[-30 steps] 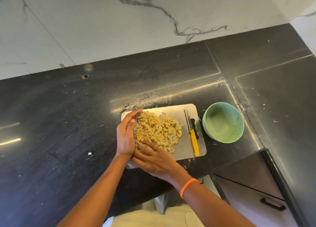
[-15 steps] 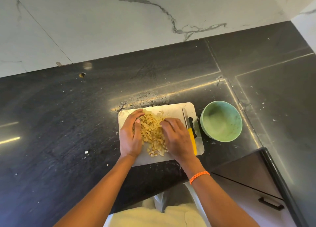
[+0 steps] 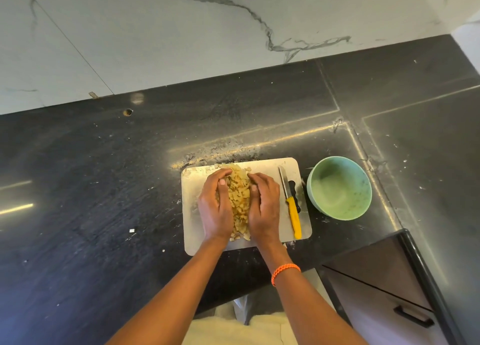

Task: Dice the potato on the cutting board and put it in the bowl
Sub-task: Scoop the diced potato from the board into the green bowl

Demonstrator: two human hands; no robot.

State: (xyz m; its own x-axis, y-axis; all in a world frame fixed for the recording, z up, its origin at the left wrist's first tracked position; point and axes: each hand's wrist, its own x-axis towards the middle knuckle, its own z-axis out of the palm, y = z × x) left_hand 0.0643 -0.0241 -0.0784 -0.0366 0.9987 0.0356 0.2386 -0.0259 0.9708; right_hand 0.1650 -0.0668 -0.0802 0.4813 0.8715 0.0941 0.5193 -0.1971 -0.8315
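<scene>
A pile of pale yellow diced potato (image 3: 239, 201) lies in a narrow heap on the grey cutting board (image 3: 193, 178). My left hand (image 3: 215, 207) presses against the heap's left side and my right hand (image 3: 263, 209) against its right side, both with fingers curved round the dice. Part of the pile is hidden under my palms. A light green bowl (image 3: 339, 187), with only smears inside, stands just right of the board. A knife with a yellow handle (image 3: 293, 214) lies along the board's right edge.
The board sits on a black stone counter (image 3: 91, 188) with crumbs scattered about. A white marble wall (image 3: 155, 33) rises behind. At the lower right, the counter corner drops to a dark drawer with a handle (image 3: 413, 316).
My right hand came from the near side of the pile to its right side. Both hands have squeezed the spread dice into a narrow heap between them.
</scene>
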